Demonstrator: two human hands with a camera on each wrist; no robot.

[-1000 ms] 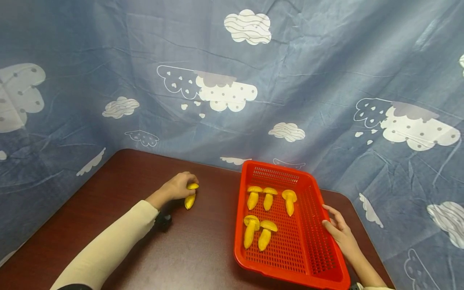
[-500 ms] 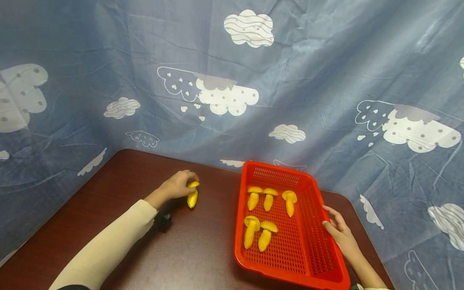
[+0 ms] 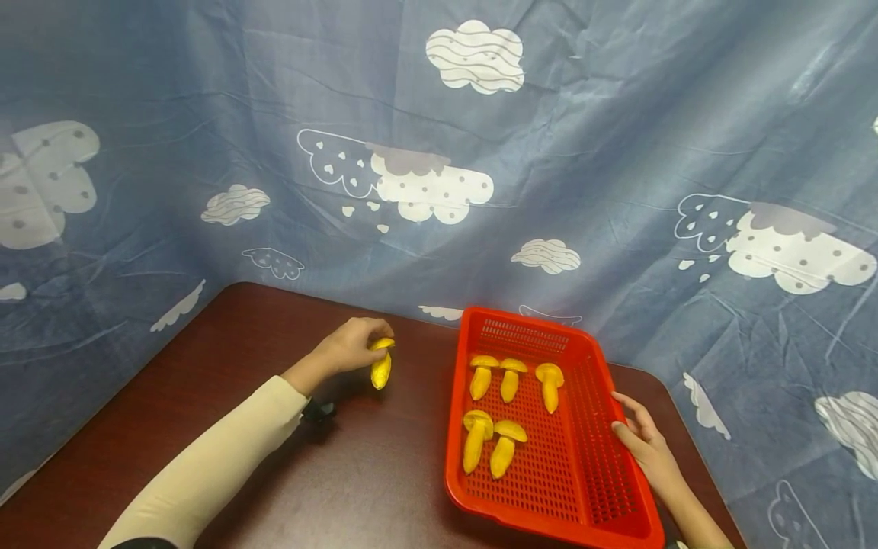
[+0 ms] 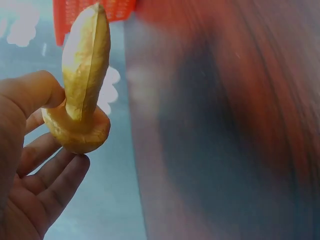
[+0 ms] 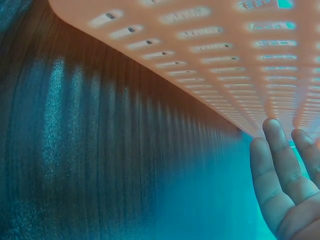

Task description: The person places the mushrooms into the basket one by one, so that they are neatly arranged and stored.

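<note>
A yellow toy mushroom (image 4: 87, 65) is pinched between the thumb and fingers of my left hand (image 3: 353, 345). In the left wrist view its cap faces down toward the fingers and its stem points up. In the head view it hangs just above the table, left of the red plastic basket (image 3: 583, 526). My right hand (image 3: 648, 450) holds the basket's right rim, thumb over the edge. Seen from the right wrist, several fingers (image 5: 282, 155) lie along the basket's slotted outer side. Several similar mushrooms (image 3: 503, 450) lie inside the basket on its left half, in two rows.
The dark reddish-brown table (image 3: 384, 473) reaches back to a blue curtain (image 3: 411, 252) with white cloud prints. A small dark object (image 3: 318, 410), too unclear to name, shows under the left wrist. The basket covers much of the table's right side.
My left hand has lifted the mushroom off the table and moved slightly right and away with it. The right hand and the basket stay in place.
</note>
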